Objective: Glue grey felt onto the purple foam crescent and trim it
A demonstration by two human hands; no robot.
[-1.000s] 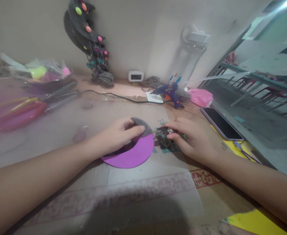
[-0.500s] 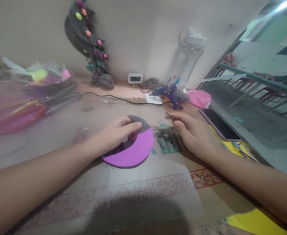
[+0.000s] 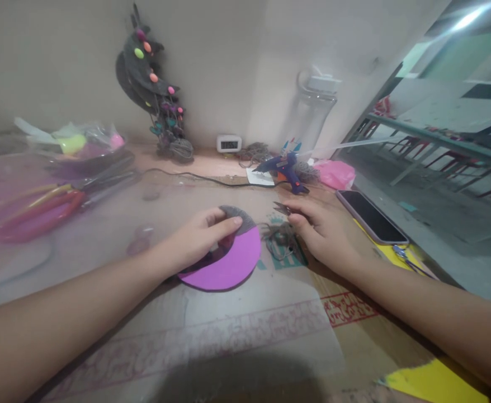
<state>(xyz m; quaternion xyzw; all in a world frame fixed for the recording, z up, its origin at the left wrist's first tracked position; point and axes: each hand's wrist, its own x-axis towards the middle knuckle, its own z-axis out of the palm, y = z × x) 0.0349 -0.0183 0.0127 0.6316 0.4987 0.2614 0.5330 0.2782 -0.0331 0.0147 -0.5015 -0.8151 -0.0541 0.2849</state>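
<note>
A purple crescent [image 3: 229, 266], its upper end wrapped in grey yarn [image 3: 242, 217], lies low over the table. My left hand [image 3: 214, 232] grips it at the wrapped part, thumb on top. To the right, my right hand [image 3: 316, 224] holds a small pair of dark-bladed snips [image 3: 282, 209], the tips pointing left and slightly apart. Between the two hands a loose tangle of grey yarn [image 3: 282, 239] rests on the table, beside the right fingers. The far side of the crescent's wrapping is hidden by my left hand.
A blue glue gun [image 3: 285, 168] stands behind the yarn, its cord running left. Further back are a white clock [image 3: 229, 144], a clear bottle [image 3: 312, 115] and a decorated grey moon [image 3: 145, 78]. Red-handled scissors [image 3: 67, 210] lie left, a phone [image 3: 373, 216] right, beside a pink bag [image 3: 335, 173].
The snips in my right hand have shifted left, and their blades show more clearly. My left hand keeps its hold on the crescent. The whole view has tilted slightly.
</note>
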